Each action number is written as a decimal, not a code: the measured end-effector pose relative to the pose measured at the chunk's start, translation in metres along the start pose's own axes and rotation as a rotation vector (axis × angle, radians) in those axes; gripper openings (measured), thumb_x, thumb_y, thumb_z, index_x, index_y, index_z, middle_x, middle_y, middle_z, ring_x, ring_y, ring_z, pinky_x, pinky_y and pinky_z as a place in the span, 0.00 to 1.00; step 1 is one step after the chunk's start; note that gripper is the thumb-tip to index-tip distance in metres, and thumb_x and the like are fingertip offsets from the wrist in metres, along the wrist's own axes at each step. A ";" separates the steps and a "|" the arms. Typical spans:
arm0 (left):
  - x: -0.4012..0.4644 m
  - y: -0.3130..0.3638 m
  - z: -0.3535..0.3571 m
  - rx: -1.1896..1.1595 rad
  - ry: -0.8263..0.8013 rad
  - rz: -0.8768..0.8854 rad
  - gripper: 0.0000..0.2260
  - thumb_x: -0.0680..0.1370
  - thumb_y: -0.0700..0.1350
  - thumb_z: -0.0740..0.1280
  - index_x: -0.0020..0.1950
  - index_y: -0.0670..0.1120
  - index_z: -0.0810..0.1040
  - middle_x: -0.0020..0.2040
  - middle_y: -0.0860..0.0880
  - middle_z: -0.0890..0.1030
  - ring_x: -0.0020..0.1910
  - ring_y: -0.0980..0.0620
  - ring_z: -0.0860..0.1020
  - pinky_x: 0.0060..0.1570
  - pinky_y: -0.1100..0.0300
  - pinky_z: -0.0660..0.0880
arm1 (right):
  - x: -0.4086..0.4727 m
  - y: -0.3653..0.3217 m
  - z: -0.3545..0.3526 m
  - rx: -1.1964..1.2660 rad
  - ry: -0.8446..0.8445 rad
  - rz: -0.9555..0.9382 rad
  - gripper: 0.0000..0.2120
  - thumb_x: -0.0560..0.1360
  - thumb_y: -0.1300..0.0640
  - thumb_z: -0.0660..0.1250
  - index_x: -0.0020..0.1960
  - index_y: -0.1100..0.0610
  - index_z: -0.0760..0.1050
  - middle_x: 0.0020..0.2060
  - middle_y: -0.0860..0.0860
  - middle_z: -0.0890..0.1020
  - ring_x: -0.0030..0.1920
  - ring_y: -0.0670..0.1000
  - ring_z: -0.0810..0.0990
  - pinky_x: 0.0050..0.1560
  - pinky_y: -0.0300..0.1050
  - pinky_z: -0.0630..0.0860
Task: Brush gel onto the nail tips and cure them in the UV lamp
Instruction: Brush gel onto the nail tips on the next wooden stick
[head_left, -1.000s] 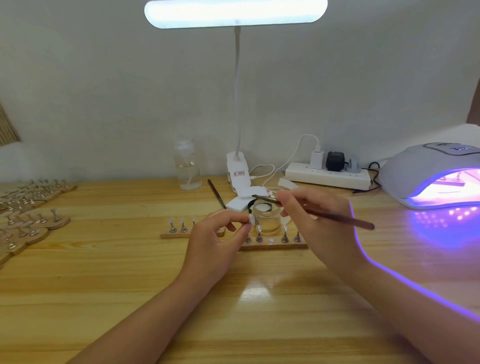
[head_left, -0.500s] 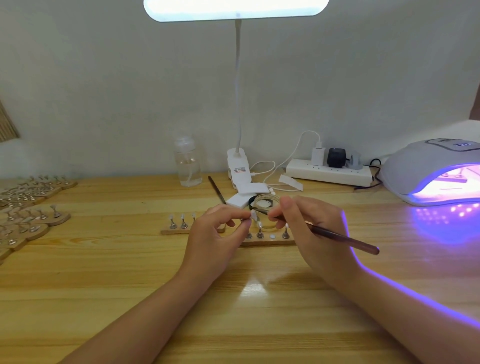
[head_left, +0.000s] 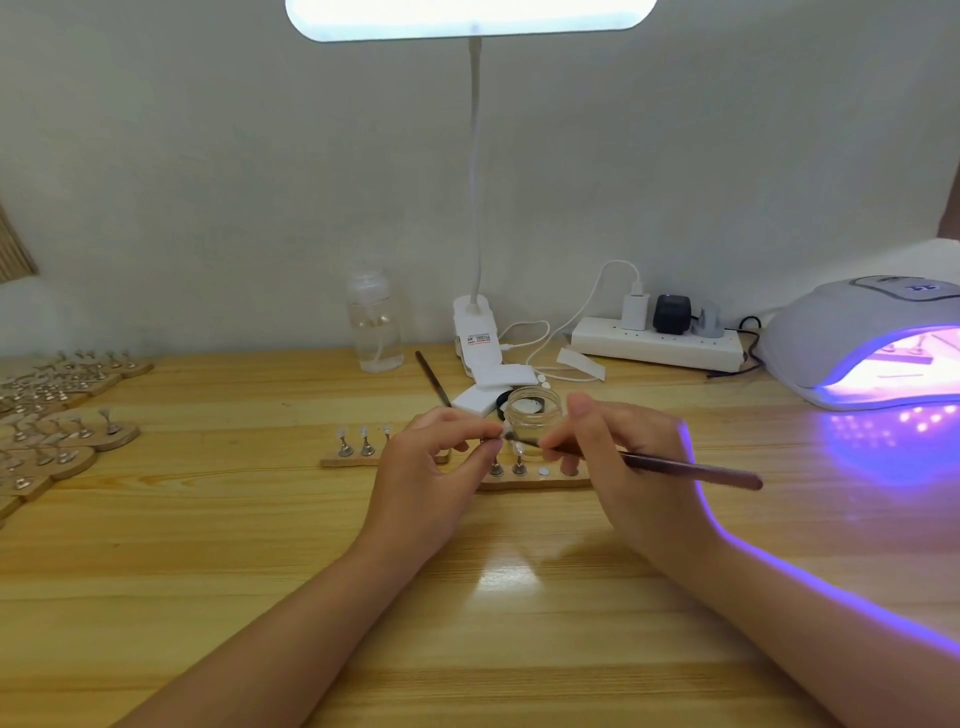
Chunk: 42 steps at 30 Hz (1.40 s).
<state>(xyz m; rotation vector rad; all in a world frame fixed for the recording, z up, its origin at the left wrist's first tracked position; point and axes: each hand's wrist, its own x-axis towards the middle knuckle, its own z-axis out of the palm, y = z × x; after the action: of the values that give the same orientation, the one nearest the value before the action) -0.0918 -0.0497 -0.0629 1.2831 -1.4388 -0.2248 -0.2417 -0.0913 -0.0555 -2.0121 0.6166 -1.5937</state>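
Pinching a small nail tip stand (head_left: 500, 435) between thumb and fingertips, the left hand (head_left: 426, 483) holds it up just above the wooden holder strip (head_left: 535, 482) that lies under both hands. The right hand (head_left: 623, 467) grips a thin brush (head_left: 675, 467) like a pen, its bristle end meeting the nail tip at the left fingertips, its handle pointing out to the right. Just beyond the fingers stands an open glass gel jar (head_left: 534, 415). A second strip with nail tips (head_left: 358, 452) lies left of the left hand. Far right of the right hand, the UV lamp (head_left: 862, 343) glows violet, with a strip inside it. More wooden holders (head_left: 62, 415) sit far to the left.
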 end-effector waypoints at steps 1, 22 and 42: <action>0.000 0.000 0.000 0.003 0.000 0.007 0.16 0.69 0.36 0.72 0.39 0.59 0.78 0.39 0.57 0.79 0.39 0.61 0.73 0.39 0.76 0.66 | 0.000 -0.001 -0.001 0.037 0.014 0.018 0.18 0.74 0.46 0.56 0.33 0.51 0.78 0.26 0.41 0.78 0.28 0.40 0.78 0.31 0.30 0.72; 0.001 -0.003 0.001 0.010 0.006 0.048 0.15 0.69 0.36 0.71 0.40 0.58 0.79 0.38 0.60 0.79 0.38 0.65 0.74 0.39 0.77 0.66 | 0.000 -0.009 0.004 0.168 0.073 0.207 0.21 0.77 0.46 0.56 0.33 0.54 0.79 0.27 0.50 0.81 0.27 0.43 0.77 0.31 0.30 0.70; 0.001 -0.003 0.000 0.040 0.025 0.035 0.14 0.69 0.38 0.72 0.39 0.60 0.79 0.36 0.62 0.80 0.35 0.65 0.74 0.37 0.78 0.65 | -0.002 -0.012 0.008 0.193 0.041 0.251 0.20 0.74 0.45 0.55 0.35 0.55 0.79 0.31 0.50 0.82 0.30 0.42 0.77 0.32 0.31 0.71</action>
<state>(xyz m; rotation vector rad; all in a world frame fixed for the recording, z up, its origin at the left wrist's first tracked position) -0.0901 -0.0518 -0.0646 1.2872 -1.4498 -0.1572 -0.2339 -0.0801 -0.0509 -1.6944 0.6741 -1.4860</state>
